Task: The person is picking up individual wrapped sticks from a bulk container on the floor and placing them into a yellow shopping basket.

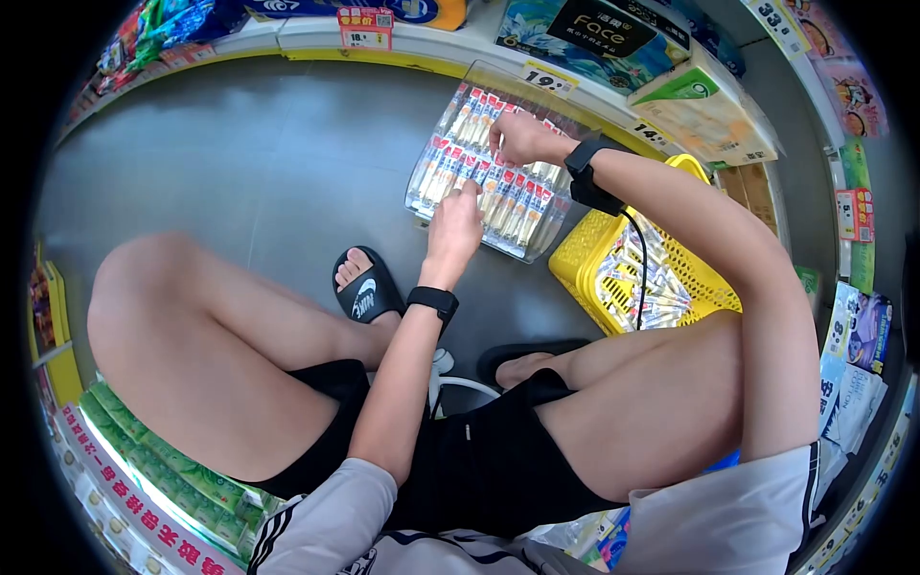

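Packets [444, 177] lie in rows in a clear tray [498, 81]; print too small to read. Left hand [455, 225] at front row, fingers bent; grip cannot be determined. Right hand [522, 139] over rear row, fingertips partly hidden; grip likewise undetermined. Basket [575, 259] partly obscured by right arm and leg.

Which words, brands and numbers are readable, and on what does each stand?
"NIKE": black sandal
"Face": tissue pack
"18": red price tag
"19": middle price tag
"14": lower price tag
"33": upper-right price tag
"COTTON": white pack
Too small or blurred for certainty: wrapped sticks, pink banner, other labels.
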Demonstrator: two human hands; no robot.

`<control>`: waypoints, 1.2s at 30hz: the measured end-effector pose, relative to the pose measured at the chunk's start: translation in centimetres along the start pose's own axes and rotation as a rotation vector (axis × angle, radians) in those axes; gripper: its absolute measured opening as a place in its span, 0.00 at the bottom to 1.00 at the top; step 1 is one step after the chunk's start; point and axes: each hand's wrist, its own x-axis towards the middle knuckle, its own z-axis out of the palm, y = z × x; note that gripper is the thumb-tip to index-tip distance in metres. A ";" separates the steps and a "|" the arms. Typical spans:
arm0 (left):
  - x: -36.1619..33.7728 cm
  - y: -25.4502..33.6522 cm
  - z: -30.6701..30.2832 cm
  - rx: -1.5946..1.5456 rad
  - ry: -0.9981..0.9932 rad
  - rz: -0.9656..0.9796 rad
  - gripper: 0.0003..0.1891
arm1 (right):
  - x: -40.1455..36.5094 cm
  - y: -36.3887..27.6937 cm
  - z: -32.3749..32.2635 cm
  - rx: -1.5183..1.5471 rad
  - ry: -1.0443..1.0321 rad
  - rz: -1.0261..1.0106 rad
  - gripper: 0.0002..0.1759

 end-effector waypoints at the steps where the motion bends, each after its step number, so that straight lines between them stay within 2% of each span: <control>1: 0.1 -0.1 0.3 0.020 -0.043 -0.004 0.18 | 0.4 0.5 0.3 -0.065 0.001 -0.047 0.08; 5: -0.1 -0.9 1.4 0.103 -0.042 0.017 0.18 | 1.7 1.8 2.3 -0.197 0.019 -0.128 0.10; 10: -0.3 -0.9 2.0 0.228 0.026 0.039 0.18 | 1.7 2.9 2.7 -0.178 -0.009 -0.063 0.12; 24: -0.7 -0.8 2.1 0.222 0.055 0.095 0.15 | -0.3 1.1 1.1 -0.176 -0.133 -0.061 0.23; 29: -1.7 0.8 1.5 0.187 0.124 0.118 0.13 | -1.4 0.1 -0.1 -0.150 -0.057 -0.137 0.19; 32: -2.4 2.2 1.2 0.211 0.066 0.123 0.14 | -3.1 -0.5 -0.9 -0.181 -0.002 -0.160 0.19; 36: -2.4 3.4 0.0 0.025 0.071 0.268 0.11 | -7.3 -1.6 -1.9 -0.301 0.121 -0.192 0.13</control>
